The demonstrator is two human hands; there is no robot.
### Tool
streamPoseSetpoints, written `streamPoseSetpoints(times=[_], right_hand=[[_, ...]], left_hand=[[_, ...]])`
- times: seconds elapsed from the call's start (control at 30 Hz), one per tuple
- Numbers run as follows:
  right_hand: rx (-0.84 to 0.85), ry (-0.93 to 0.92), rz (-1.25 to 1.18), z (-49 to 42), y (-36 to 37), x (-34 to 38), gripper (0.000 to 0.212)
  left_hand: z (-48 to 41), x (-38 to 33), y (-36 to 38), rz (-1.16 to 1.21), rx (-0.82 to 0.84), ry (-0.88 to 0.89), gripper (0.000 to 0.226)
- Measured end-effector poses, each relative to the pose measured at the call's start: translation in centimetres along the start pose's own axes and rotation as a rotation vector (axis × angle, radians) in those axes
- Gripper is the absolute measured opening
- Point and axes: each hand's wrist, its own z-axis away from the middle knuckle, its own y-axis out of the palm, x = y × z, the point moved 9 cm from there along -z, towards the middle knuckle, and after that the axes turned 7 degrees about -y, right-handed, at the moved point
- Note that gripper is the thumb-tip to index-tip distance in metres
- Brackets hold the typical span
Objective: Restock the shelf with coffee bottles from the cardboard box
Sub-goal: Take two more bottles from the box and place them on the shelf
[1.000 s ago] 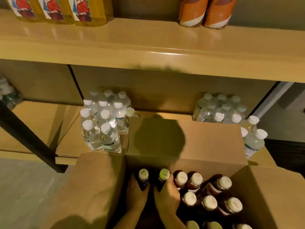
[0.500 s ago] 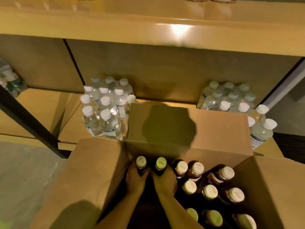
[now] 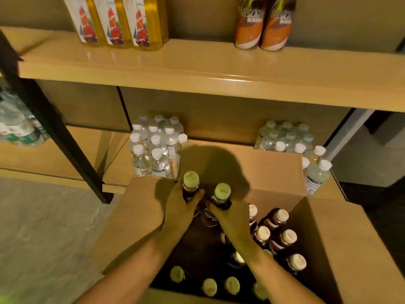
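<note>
Two green-capped coffee bottles are held upright, side by side, over the far left part of the open cardboard box (image 3: 135, 216). The left bottle (image 3: 191, 183) is clasped by the left hand (image 3: 182, 212), whose grip is curled round the dark body just below the neck, so that the cap is left free above the fingers. The right bottle (image 3: 221, 194) is clasped in the same way by the right hand (image 3: 232, 218), its grip wrapped round the shoulder. Inside the box, white-capped bottles (image 3: 276, 233) are stood to the right and green-capped bottles (image 3: 210, 286) along the near edge. On the upper shelf (image 3: 197, 69), two orange coffee bottles (image 3: 263, 25) are stood at the far right. Water bottles (image 3: 155, 150) are packed on the lower shelf (image 3: 118, 163) beyond the box.
</note>
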Motion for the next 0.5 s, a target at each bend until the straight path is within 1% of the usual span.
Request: streamPoseSetpoints(times=[0.07, 0.13, 0.23, 0.27, 0.33, 0.37, 0.43, 0.5], right_hand=[[-0.064, -0.079, -0.041, -0.6, -2.5, 4.2, 0.031], [-0.104, -0.116, -0.039, -1.6, -4.5, 7.8, 0.027], [-0.089, -0.163, -0.083, -3.3, -7.6, 13.6, 0.022], [-0.078, -0.191, -0.108, -3.7, -8.7, 15.8, 0.021], [-0.106, -0.304, -0.089, -4.1, -11.3, 20.6, 0.020], [-0.125, -0.351, -0.060, -4.4, -12.4, 22.5, 0.018], [-0.136, -0.395, -0.007, -5.3, -13.9, 25.5, 0.013], [-0.154, -0.403, 0.042, -6.5, -15.6, 27.7, 0.013]], left_hand=[[0.9, -4.3, -1.8, 0.033, -0.005, 0.080, 0.039], [2.0, -8.8, -3.6, 0.072, -0.009, 0.155, 0.036], [3.1, -15.5, -5.9, 0.069, -0.028, 0.290, 0.017], [3.5, -17.9, -6.6, 0.069, -0.016, 0.344, 0.016], [4.3, -22.5, -7.6, 0.104, 0.063, 0.409, 0.013], [4.7, -24.5, -7.8, 0.103, 0.112, 0.413, 0.012], [4.9, -27.9, -8.1, 0.077, 0.178, 0.425, 0.012], [4.7, -31.3, -8.4, 0.067, 0.190, 0.487, 0.009]])
